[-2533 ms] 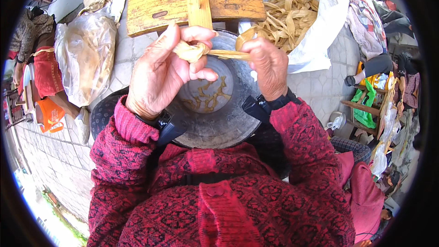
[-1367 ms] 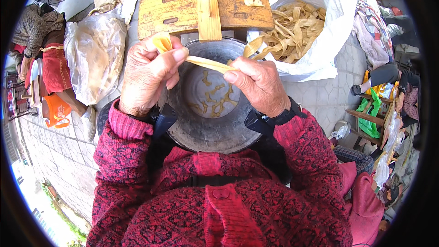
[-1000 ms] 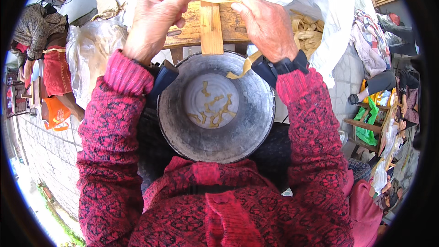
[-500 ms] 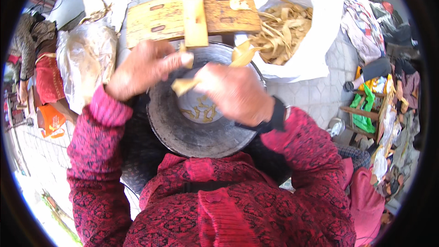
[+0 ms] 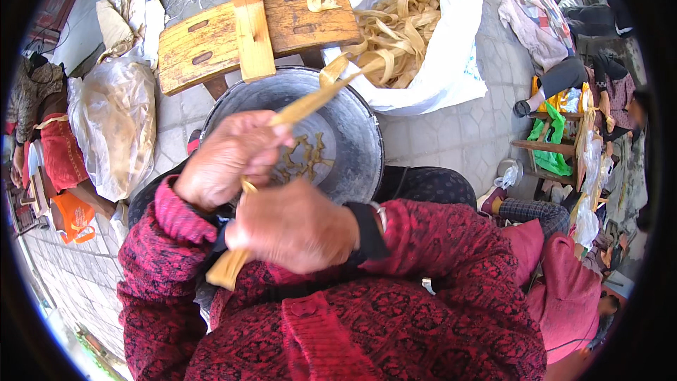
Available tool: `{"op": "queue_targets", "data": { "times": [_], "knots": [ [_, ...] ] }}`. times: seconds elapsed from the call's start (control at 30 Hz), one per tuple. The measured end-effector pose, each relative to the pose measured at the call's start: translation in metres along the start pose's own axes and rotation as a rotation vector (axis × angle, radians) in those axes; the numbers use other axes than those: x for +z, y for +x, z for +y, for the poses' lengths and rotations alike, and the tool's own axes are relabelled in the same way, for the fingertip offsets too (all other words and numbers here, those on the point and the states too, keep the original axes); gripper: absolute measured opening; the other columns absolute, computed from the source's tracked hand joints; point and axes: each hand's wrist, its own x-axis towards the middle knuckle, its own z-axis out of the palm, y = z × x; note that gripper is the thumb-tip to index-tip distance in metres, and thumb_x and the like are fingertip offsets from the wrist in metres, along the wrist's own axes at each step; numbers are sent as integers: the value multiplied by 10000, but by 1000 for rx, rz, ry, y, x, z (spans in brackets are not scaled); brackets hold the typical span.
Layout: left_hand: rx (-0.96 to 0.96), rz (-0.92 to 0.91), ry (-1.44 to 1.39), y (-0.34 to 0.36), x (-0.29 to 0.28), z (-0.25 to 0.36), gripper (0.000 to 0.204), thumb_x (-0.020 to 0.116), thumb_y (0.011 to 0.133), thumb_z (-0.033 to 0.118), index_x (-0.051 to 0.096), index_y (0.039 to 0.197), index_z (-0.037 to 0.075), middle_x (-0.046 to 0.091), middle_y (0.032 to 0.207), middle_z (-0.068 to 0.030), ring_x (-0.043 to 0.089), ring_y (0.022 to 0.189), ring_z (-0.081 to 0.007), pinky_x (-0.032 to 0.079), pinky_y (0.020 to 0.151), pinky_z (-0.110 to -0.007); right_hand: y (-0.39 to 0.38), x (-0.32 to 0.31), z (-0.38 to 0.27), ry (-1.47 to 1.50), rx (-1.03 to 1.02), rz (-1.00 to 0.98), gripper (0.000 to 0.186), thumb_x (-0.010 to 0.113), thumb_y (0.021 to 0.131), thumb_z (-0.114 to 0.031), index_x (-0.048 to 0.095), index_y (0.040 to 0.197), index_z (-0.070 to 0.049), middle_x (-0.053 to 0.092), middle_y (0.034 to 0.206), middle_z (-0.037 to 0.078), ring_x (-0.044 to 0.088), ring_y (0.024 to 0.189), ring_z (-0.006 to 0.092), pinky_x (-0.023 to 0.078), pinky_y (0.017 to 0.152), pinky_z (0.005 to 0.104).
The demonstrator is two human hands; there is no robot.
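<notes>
A long, flat yellow-tan strip point(image 5: 310, 104) runs slantwise between my hands. My left hand point(image 5: 229, 152) pinches it over the near-left rim of the metal basin point(image 5: 367, 169), and its far part stretches up to the right. Closer to my body, my right hand point(image 5: 296, 227) is closed on the same strip, whose broad end sticks out below the fist. The right hand is slightly blurred. Several small knotted tan pieces point(image 5: 307, 155) lie on the basin's bottom. My hands hide part of the basin's left side.
Beyond the basin stands a slotted wooden bench point(image 5: 303, 25) with a crosspiece point(image 5: 250, 28) on it. A white sack point(image 5: 462, 28) holding many tan strips point(image 5: 405, 35) is to its right. Clear plastic point(image 5: 113, 127) lies at left. Other people sit at both sides; a wooden chair point(image 5: 546, 147) stands right.
Both hands have come nearer my body, the right one also leftward and below the left. The strip is now stretched between them. The view has shifted, and more knotted pieces show in the basin.
</notes>
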Motion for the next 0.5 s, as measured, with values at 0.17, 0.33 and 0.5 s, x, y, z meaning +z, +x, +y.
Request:
{"op": "queue_targets", "data": {
  "times": [0.17, 0.33, 0.5],
  "knots": [
    [281, 4, 144, -18, 3, -1, 124, 572, 970, 164, 596, 986, 43, 585, 755, 26, 500, 575, -35, 405, 532, -188, 14, -36, 24, -43, 378, 436, 203, 514, 993, -189, 598, 1011, -5, 654, 905, 112, 651, 822, 148, 515, 722, 286],
    [972, 369, 1055, -16, 8, -3, 59, 646, 857, 20, 610, 903, 13, 595, 881, -74, 555, 661, -131, 455, 595, -248, 20, -38, 37, -95, 608, 343, 228, 511, 985, -209, 584, 997, 7, 604, 752, 131, 586, 684, 216, 458, 609, 345],
    [1287, 491, 1466, -11, 10, -4, 198, 678, 719, -80, 604, 884, 1, 544, 1133, -187, 625, 796, -284, 515, 647, -336, 14, -44, 54, -361, 340, 69, 171, 491, 970, -186, 571, 980, -35, 608, 740, 171, 598, 645, 368, 438, 527, 451]
  ]
}}
